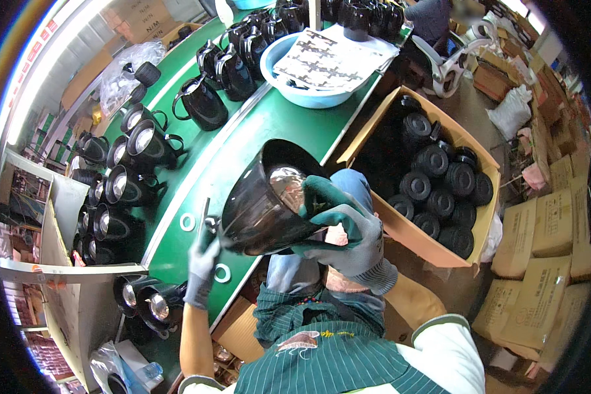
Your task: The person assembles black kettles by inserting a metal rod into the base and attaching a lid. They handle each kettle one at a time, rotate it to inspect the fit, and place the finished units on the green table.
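Glossy black plastic, by the look of it, forms the tapered jug (pixel 262 203) grasped by the right grip (pixel 351 240), a grey-and-green knit glove bent over its rim; the jug is tilted in front of the person, above the desk edge, its wide mouth baring a mirror-like silvery inside. The left grip (pixel 203 262), gloved in grey, is just beside the jug's lower left side, near a slim dark piece (pixel 208 213); whether its fingers clasp that piece, I cannot tell. Near the left grip, 2 flat white rings (pixel 187 222) lie on the smooth green desk (pixel 269 128). Farther left, more shiny jugs with looped handles (pixel 126 187) crowd together, and beyond both grips 1 stands apart as a rounded black pitcher (pixel 205 105). Well past the right grip, a pale blue round basin (pixel 315 98) carries paper sheets with a dark pattern (pixel 318 62). To the right of the right grip, an open cardboard box (pixel 433 246) brims with ridged black discs (pixel 432 161). Held up there, the jug blocks part of the desk from sight, while the right grip covers part of its mouth.
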Tool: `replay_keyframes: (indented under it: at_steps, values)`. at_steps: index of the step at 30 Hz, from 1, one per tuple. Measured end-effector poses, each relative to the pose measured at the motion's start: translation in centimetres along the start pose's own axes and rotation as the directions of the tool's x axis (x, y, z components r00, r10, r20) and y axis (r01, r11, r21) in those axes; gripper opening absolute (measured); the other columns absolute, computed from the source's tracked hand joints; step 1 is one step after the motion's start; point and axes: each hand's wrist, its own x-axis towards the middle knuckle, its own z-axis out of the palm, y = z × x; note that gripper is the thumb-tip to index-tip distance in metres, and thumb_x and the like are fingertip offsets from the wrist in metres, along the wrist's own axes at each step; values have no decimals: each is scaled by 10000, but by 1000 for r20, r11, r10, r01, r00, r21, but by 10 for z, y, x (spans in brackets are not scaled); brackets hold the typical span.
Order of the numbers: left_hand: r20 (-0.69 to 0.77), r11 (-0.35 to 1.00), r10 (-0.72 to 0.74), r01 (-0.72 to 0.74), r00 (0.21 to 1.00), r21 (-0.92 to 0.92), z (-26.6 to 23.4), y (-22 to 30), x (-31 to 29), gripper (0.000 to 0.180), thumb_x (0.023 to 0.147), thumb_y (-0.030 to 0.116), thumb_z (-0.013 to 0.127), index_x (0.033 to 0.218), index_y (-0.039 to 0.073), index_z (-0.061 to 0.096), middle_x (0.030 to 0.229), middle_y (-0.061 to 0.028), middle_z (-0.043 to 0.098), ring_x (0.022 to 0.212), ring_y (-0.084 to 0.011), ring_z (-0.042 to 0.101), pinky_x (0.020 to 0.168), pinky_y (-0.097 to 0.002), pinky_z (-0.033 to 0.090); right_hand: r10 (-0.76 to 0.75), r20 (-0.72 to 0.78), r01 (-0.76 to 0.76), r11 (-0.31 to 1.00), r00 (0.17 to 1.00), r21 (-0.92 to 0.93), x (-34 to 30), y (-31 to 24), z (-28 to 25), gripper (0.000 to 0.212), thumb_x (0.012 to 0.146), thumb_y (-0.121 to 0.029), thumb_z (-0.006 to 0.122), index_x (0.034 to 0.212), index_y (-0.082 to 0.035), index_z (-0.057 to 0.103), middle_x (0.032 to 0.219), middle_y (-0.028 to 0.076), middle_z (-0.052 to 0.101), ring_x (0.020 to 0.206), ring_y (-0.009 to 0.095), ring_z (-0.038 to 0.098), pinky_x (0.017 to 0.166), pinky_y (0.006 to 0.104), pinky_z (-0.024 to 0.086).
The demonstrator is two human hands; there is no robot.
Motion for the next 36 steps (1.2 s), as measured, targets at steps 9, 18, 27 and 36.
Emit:
replay_keyframes:
  at_steps: [9, 18, 27, 36]
  values:
    - [414, 838, -97, 298, 905, -457, 60, -24, 7, 681, 932, 380, 659, 1480, 12, 491, 1358, -213, 619, 1197, -326, 629, 1017, -463, 538, 25, 257, -51, 994, 966, 96, -10, -20, -15, 485, 831, -283, 860, 1194, -21, 673, 1276, 162, 676, 1139, 253, 673, 956, 368, 517]
    - [491, 722, -159, 439, 857, -534, 77, -16, 13, 739, 931, 502, 576, 1478, 12, 492, 1326, -237, 631, 1137, -350, 651, 965, -485, 560, 305, 145, -325, 934, 941, 147, -16, 25, -9, 324, 808, -272, 863, 1007, -57, 723, 905, 114, 724, 842, 242, 726, 780, 360, 569]
    - [402, 586, -227, 455, 887, -671, 100, -15, 24, 820, 930, 623, 492, 1477, 12, 493, 1293, -260, 643, 1077, -373, 673, 913, -507, 582, 303, 122, -323, 922, 945, 213, 8, 43, -44, 346, 817, -339, 824, 1003, -56, 754, 924, 173, 721, 840, 328, 720, 771, 407, 571]
    - [280, 374, -231, 351, 932, -858, 109, -3, 44, 918, 930, 745, 408, 1476, 12, 494, 1261, -284, 655, 1017, -396, 695, 861, -529, 604, 543, -641, -818, 169, 542, -549, -89, 359, -211, 1127, 730, -704, 773, 1545, -20, 405, 1461, 345, 485, 1388, 462, 449, 1159, 569, 326]
